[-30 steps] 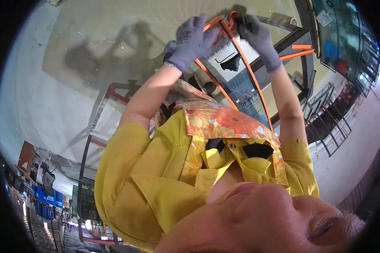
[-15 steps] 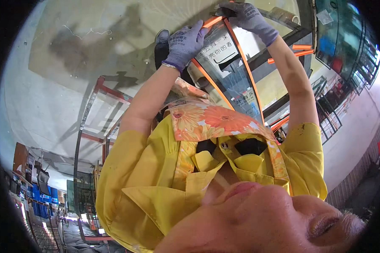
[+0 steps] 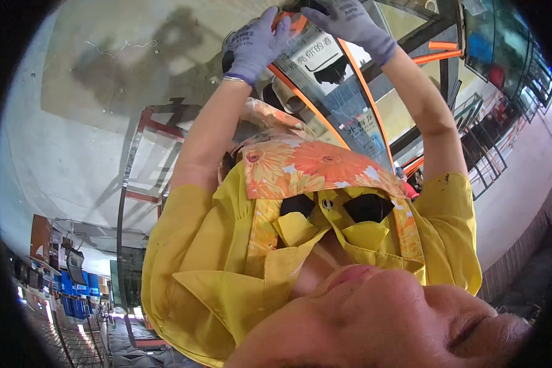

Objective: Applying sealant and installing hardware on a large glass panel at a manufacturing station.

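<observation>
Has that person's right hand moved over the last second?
Yes: the right hand has shifted left, farther from the short orange strip at upper right.

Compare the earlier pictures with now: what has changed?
The right hand has moved left over the far end of the panel, closer to the left hand. Whether anything was gripped or released is unclear. The left hand stays by the panel's left edge; the panel still runs toward the apron.

Here's the long glass panel (image 3: pixel 335 98), bright orange edging (image 3: pixel 314 107) running down both sides, slanting through the upper view, dark characters and pale patches showing within.
</observation>
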`<move>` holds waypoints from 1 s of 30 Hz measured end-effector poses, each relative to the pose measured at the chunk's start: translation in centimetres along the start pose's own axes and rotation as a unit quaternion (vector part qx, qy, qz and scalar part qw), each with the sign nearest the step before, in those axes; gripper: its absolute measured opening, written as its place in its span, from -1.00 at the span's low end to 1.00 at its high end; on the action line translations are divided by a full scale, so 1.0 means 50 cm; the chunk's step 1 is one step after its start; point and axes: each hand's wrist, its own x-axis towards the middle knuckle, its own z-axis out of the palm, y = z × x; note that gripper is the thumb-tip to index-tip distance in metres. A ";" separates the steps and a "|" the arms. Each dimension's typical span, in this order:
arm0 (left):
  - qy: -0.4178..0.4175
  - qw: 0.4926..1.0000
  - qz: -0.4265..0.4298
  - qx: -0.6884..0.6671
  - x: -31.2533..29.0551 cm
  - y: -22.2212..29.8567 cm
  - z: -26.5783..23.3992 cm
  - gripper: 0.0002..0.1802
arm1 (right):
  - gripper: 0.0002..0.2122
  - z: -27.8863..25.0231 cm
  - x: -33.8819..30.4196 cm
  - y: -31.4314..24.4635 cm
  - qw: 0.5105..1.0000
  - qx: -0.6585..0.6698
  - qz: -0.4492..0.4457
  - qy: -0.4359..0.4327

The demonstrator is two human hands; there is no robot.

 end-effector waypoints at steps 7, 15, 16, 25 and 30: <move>0.097 0.968 0.227 -0.052 -0.037 0.037 0.005 -0.64 | -0.20 0.087 -0.201 -0.025 0.940 0.087 0.324 0.063; -0.119 0.957 0.008 -0.265 -0.115 0.017 0.166 -0.65 | -0.45 0.303 -0.232 -0.064 0.879 0.256 0.298 0.271; -0.179 0.926 -0.047 -0.330 -0.117 0.007 0.173 -0.65 | -0.50 0.320 -0.226 -0.069 0.868 0.304 0.272 0.282; -0.203 0.858 -0.064 -0.468 -0.164 0.002 0.143 -0.67 | -0.60 0.353 -0.218 -0.115 0.893 0.186 0.177 0.370; -0.187 0.965 0.097 -0.158 -0.145 0.050 0.085 -0.72 | -0.65 0.390 -0.215 -0.101 0.929 0.148 0.222 0.255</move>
